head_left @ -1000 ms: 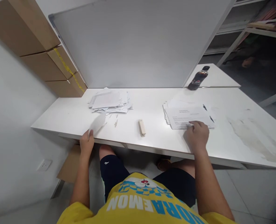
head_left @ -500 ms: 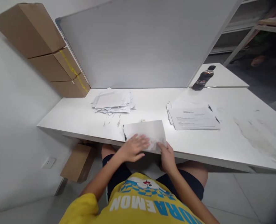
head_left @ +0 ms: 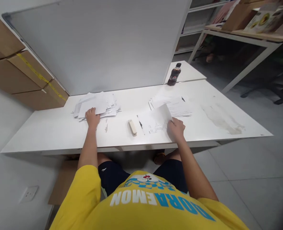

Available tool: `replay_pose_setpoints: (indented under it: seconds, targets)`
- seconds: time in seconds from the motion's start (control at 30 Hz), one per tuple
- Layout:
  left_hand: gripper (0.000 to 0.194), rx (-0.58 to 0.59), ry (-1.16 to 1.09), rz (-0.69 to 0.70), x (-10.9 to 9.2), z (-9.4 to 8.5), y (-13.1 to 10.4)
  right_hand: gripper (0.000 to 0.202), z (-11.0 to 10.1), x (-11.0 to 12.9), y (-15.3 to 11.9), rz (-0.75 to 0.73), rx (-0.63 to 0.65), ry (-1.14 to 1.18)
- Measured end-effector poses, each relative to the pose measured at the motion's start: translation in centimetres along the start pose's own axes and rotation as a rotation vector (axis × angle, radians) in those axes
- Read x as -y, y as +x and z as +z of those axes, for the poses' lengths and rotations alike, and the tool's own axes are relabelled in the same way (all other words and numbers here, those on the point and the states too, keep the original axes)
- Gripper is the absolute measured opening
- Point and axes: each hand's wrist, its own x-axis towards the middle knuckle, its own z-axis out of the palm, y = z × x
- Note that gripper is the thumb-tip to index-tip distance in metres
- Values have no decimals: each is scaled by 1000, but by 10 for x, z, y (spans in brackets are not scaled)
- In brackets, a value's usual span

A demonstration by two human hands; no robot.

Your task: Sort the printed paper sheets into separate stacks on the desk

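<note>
My left hand (head_left: 92,118) is at the near edge of a messy stack of printed papers (head_left: 100,100), its fingers closed over the edge of the top sheet. My right hand (head_left: 176,129) pinches the right side of a sheet of paper (head_left: 156,119), raised and slightly curled, with faint print low on it. Its upper part overlaps a neater paper stack (head_left: 179,108) behind. Between my hands a cream stapler (head_left: 132,127) lies on the white table (head_left: 122,137).
A cola bottle (head_left: 174,74) stands at the back right, beside the whiteboard (head_left: 103,48). Cardboard boxes (head_left: 31,75) are piled at the left against the wall. Another table (head_left: 242,35) with boxes is beyond at the right. A dirty smear (head_left: 223,118) marks the tabletop.
My left hand has left the paper at the front edge and gone to the left stack. My right hand has moved that paper forward and right, and the stapler now shows fully. The view has shifted right.
</note>
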Motion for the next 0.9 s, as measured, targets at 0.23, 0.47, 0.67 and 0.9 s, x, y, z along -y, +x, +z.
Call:
replay_pose_setpoints:
  seconds: [0.23,0.47,0.67,0.9]
  targets:
    - [43,-129,-90,31,-7,-11,-14,44,4,-3,-2,-126,46,184]
    - [51,-247,-178,239,-48,-24,-98,44,-4,-10,-43,229,-17,627]
    - [56,172,-402,988,-153,-26,-197,30,-7,6,-106,340,47,785]
    - [59,372,-285,1275,-252,-5,-210,37,-30,-4,-120,300,126,958]
